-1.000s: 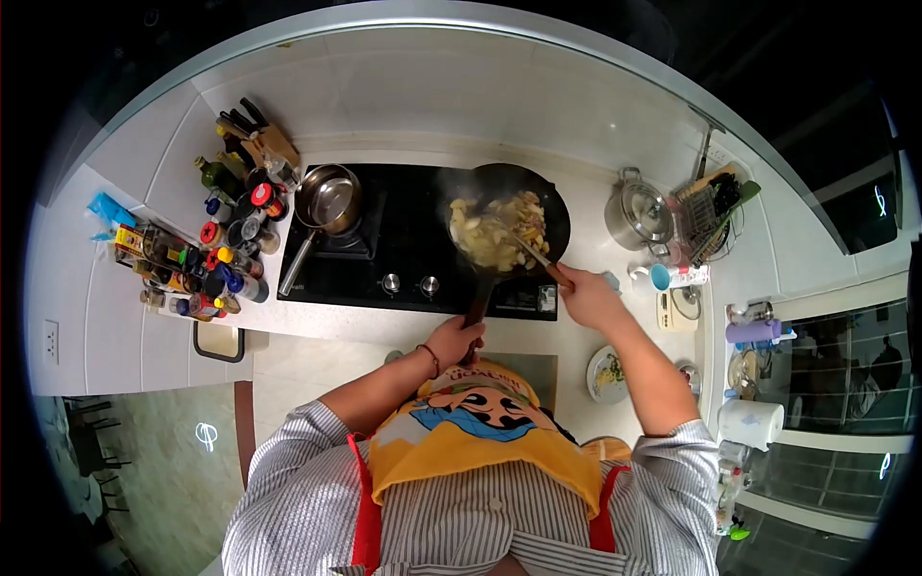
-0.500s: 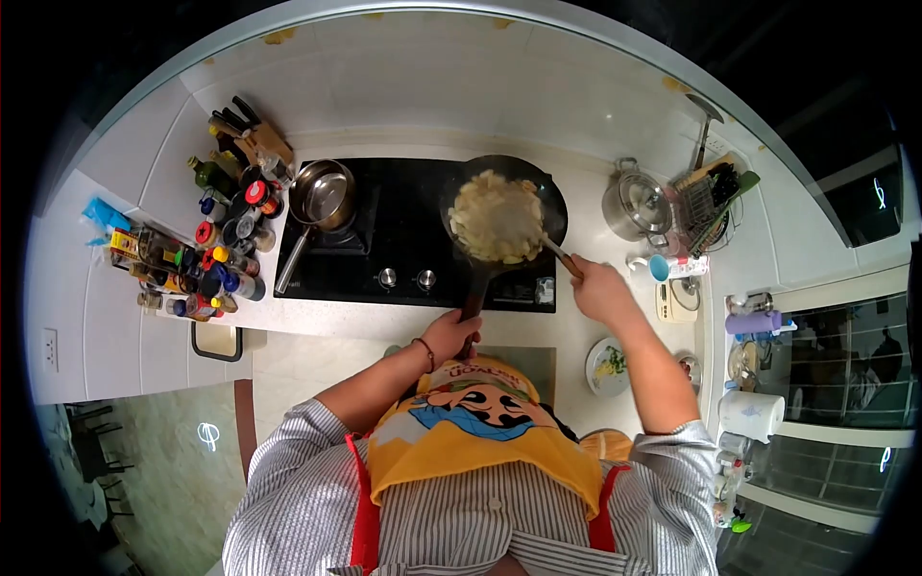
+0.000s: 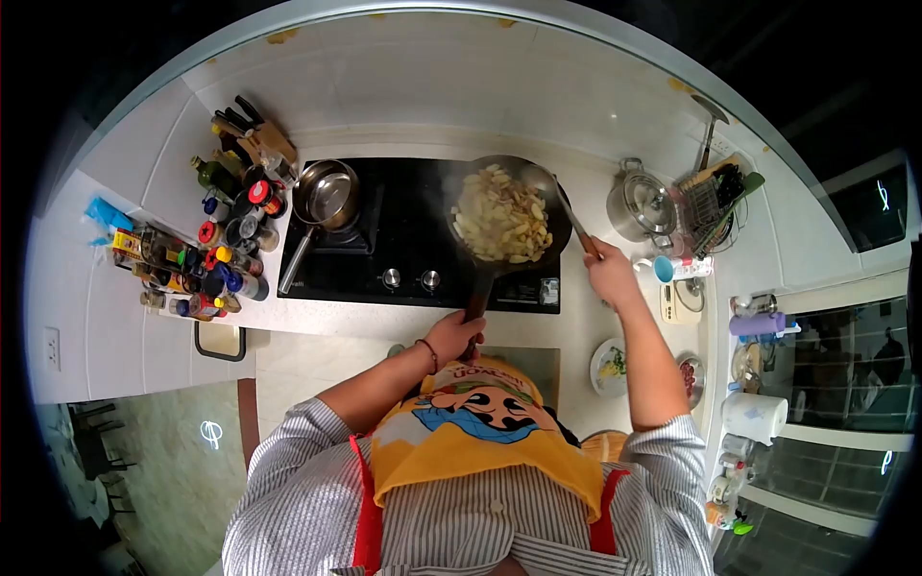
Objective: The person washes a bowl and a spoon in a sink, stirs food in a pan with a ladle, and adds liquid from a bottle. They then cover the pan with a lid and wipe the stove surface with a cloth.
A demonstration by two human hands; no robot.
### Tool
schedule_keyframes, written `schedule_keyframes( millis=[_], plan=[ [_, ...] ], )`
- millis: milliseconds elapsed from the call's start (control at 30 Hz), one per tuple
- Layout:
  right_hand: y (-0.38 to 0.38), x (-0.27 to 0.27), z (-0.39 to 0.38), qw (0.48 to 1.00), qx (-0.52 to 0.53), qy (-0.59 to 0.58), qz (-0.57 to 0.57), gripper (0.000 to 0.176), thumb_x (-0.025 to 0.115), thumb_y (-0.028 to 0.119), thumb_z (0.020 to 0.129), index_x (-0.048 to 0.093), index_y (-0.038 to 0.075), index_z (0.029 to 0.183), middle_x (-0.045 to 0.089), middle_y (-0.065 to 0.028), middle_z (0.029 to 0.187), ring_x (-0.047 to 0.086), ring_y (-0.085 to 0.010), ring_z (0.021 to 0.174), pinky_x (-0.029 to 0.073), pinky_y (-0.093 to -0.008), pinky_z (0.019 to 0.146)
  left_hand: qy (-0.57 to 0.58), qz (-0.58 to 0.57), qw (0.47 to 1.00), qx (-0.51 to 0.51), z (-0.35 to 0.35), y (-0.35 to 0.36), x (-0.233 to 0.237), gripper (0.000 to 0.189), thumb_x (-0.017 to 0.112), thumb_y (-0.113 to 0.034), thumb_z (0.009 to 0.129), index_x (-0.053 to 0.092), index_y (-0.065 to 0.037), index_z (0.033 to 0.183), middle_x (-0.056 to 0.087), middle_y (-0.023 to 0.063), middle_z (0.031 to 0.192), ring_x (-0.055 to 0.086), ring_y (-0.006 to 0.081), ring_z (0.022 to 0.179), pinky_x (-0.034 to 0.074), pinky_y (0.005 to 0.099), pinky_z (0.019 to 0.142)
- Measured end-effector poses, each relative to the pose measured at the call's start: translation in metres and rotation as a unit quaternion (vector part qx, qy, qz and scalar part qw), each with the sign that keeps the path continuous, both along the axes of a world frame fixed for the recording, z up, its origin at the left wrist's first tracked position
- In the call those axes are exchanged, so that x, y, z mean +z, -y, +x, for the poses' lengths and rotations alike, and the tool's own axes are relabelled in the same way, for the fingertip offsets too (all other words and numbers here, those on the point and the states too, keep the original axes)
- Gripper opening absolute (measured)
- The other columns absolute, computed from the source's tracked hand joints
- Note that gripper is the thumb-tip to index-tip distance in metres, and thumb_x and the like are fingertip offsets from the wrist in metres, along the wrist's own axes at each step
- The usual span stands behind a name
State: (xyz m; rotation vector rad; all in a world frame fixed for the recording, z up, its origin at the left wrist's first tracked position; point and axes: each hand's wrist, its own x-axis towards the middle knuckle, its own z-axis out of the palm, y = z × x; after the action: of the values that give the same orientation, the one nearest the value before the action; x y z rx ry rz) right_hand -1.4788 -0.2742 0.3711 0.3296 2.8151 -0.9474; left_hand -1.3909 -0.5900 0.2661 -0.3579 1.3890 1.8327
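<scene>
- The bench point(image 3: 336, 322) runs across the middle of the frame and carries the black hob point(image 3: 403, 240) at centre. Crowded bottles point(image 3: 221, 259) stand at centre left and a lidded pot point(image 3: 641, 204) at centre right, so wide swings of an elbow look risky to me.
- The wok point(image 3: 560, 228) sits on the hob's right side, just right of frame centre. It is piled with pale sliced food point(image 3: 501, 226) that reaches near the rim. I judge that short, low turns from the edge inward suit it better than big flips, which could spill pieces onto the hob.
- A saucepan point(image 3: 327, 197) stands on the hob's left side, well apart from the wok, with its handle pointing to the lower left.
- The spatula point(image 3: 541, 180) has its blade at the wok's upper right rim, just beside the food, and its shaft slants down to the right.
- The right hand point(image 3: 612, 274), right of the wok, has its grip closed round the spatula's handle end.
- The left hand point(image 3: 454, 336), at lower centre, has its grip wrapped round the wok handle point(image 3: 477, 298). Holding that handle firm and level seems the key to steady stirring.
</scene>
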Motion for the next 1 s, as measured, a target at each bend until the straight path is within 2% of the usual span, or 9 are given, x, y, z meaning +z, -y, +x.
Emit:
schedule_keyframes(
  millis=[67,167,333,433,500,600,733,933,1000],
  plan=[
    [0.015,-0.039,-0.005,1.000,0.010,-0.013,-0.017,0.050,0.064,0.024,0.096,0.060,0.006,0.141,0.069,-0.0259,0.121,0.066,-0.0399,0.113,0.052,-0.0400,0.096,0.001,-0.006,1.000,-0.005,0.000,0.000,0.006,0.026,0.060,-0.029,0.104,0.055,-0.004,0.109,0.063,0.0086,0.086,0.064,0.0215,0.059,0.053,0.0387,0.051],
    [0.033,-0.039,0.003,0.998,0.048,0.005,-0.035,0.049,0.063,0.024,0.096,0.060,0.009,0.142,0.069,-0.0255,0.120,0.067,-0.0401,0.110,0.053,-0.0410,0.093,0.000,-0.011,1.000,-0.007,-0.002,-0.001,0.008,0.026,0.061,-0.029,0.104,0.055,-0.004,0.109,0.063,0.0083,0.086,0.064,0.0213,0.059,0.053,0.0380,0.052],
    [0.019,0.024,0.027,0.992,0.113,0.058,0.013,0.047,0.063,0.020,0.095,0.061,0.014,0.142,0.070,-0.0232,0.118,0.068,-0.0398,0.107,0.055,-0.0420,0.089,-0.010,0.011,1.000,-0.012,0.000,0.000,-0.007,0.027,0.061,-0.029,0.104,0.056,-0.003,0.108,0.063,0.0080,0.087,0.064,0.0212,0.059,0.054,0.0367,0.054],
    [0.012,0.094,0.036,0.978,0.174,0.011,0.115,0.047,0.066,0.016,0.092,0.064,0.014,0.139,0.072,-0.0220,0.111,0.069,-0.0392,0.100,0.055,-0.0413,0.087,-0.005,0.000,1.000,-0.005,-0.001,0.001,-0.003,0.026,0.061,-0.028,0.104,0.056,-0.003,0.107,0.062,0.0077,0.088,0.064,0.0211,0.059,0.054,0.0366,0.054],
    [0.012,0.130,0.044,0.957,0.200,0.025,0.210,0.042,0.061,0.015,0.092,0.068,0.015,0.133,0.073,-0.0187,0.109,0.069,-0.0386,0.100,0.055,-0.0473,0.087,0.000,0.008,1.000,-0.012,-0.002,0.003,-0.002,0.025,0.061,-0.028,0.104,0.056,-0.003,0.107,0.062,0.0073,0.088,0.064,0.0210,0.060,0.054,0.0362,0.055],
    [0.013,0.133,0.053,0.936,0.242,0.033,0.254,0.041,0.063,0.015,0.091,0.069,0.016,0.131,0.074,-0.0184,0.105,0.070,-0.0381,0.098,0.056,-0.0486,0.085,0.002,-0.011,1.000,-0.010,-0.002,-0.001,0.005,0.025,0.060,-0.028,0.104,0.056,-0.003,0.107,0.062,0.0073,0.088,0.065,0.0210,0.061,0.054,0.0361,0.055],
    [0.026,0.094,0.040,0.930,0.218,0.045,0.294,0.041,0.062,0.018,0.092,0.068,0.017,0.133,0.074,-0.0183,0.100,0.070,-0.0383,0.095,0.057,-0.0490,0.083,0.005,-0.013,1.000,-0.010,0.000,-0.003,0.004,0.026,0.060,-0.029,0.104,0.056,-0.003,0.108,0.062,0.0075,0.088,0.065,0.0210,0.061,0.055,0.0362,0.055],
    [0.038,0.181,0.054,0.896,0.239,0.075,0.366,0.033,0.064,0.019,0.090,0.071,0.015,0.122,0.073,-0.0176,0.087,0.071,-0.0381,0.087,0.056,-0.0497,0.075,-0.003,-0.016,1.000,-0.024,-0.002,0.002,0.000,0.027,0.060,-0.029,0.104,0.056,-0.003,0.110,0.063,0.0075,0.088,0.065,0.0203,0.061,0.053,0.0355,0.055],
    [0.035,0.162,0.053,0.886,0.264,0.058,0.376,0.029,0.062,0.017,0.090,0.071,0.014,0.117,0.074,-0.0167,0.090,0.071,-0.0371,0.088,0.056,-0.0489,0.076,0.002,-0.008,1.000,-0.021,-0.004,0.001,-0.004,0.027,0.059,-0.029,0.104,0.056,-0.003,0.111,0.063,0.0076,0.088,0.064,0.0202,0.060,0.053,0.0352,0.054]
  ],
)
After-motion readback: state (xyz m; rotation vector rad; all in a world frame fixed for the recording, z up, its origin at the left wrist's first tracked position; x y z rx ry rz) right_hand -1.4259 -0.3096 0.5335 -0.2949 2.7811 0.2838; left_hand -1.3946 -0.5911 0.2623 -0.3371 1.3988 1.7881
